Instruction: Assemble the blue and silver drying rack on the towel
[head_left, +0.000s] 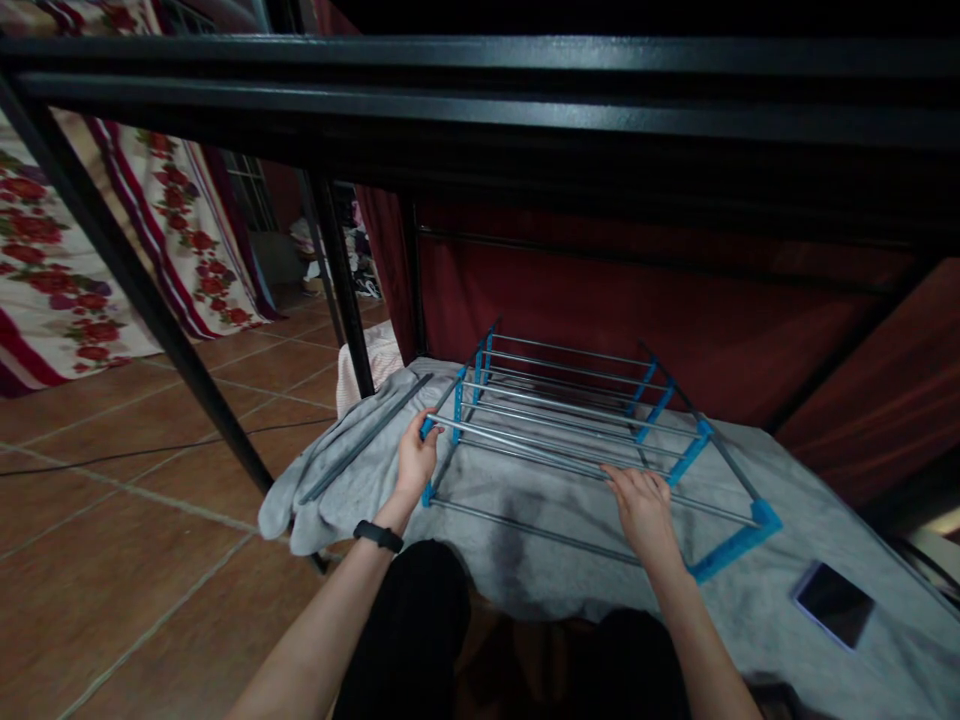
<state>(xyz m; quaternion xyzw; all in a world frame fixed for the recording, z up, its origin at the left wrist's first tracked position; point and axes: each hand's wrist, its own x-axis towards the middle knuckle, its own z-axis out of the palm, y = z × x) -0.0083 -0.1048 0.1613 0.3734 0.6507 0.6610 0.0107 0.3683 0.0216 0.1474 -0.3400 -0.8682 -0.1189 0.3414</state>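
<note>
A rack of grey metal rods and blue plastic connectors [570,420] lies on a grey blanket [510,520] on a lower bunk. My left hand [416,455], a black band on its wrist, is closed around the rack's near-left blue post. My right hand [641,510] rests on the front rods near the middle-right, fingers curled over a rod. A loose grey rod [367,438] lies on the blanket to the left of the rack.
A phone [832,603] lies face up on the blanket at right. The black bunk frame [480,110] runs overhead, with posts at left. Dark red curtain behind. Tiled floor [112,520] and a floral cloth at left.
</note>
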